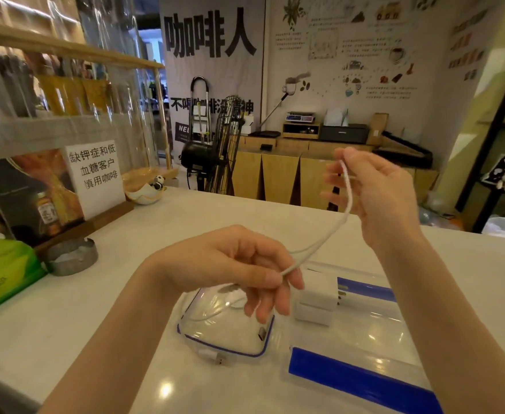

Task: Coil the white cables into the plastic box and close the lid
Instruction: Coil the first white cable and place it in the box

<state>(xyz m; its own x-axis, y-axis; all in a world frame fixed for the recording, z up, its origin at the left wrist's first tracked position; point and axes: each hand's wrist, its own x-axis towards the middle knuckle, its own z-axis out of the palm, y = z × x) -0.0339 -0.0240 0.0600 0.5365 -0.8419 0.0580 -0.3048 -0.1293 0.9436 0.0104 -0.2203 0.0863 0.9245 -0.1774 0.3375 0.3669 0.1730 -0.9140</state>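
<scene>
A white cable point(333, 231) stretches in the air between both hands. My right hand point(376, 192) is raised and pinches its upper end. My left hand point(239, 264) pinches it lower down, above the clear plastic box point(224, 333) with a blue rim. The cable's tail drops from my left hand into the box. A white USB plug point(212, 354) lies by the box's near edge. The clear lid point(364, 345) with blue clips lies to the right of the box, with two white charger blocks point(317, 306) resting on it.
A green tissue pack point(3, 273) and a metal ashtray point(72, 258) sit at the left of the pale counter point(125, 339). A wooden sign stand point(66, 186) and a small ceramic dish point(146, 192) stand at the counter's far left edge.
</scene>
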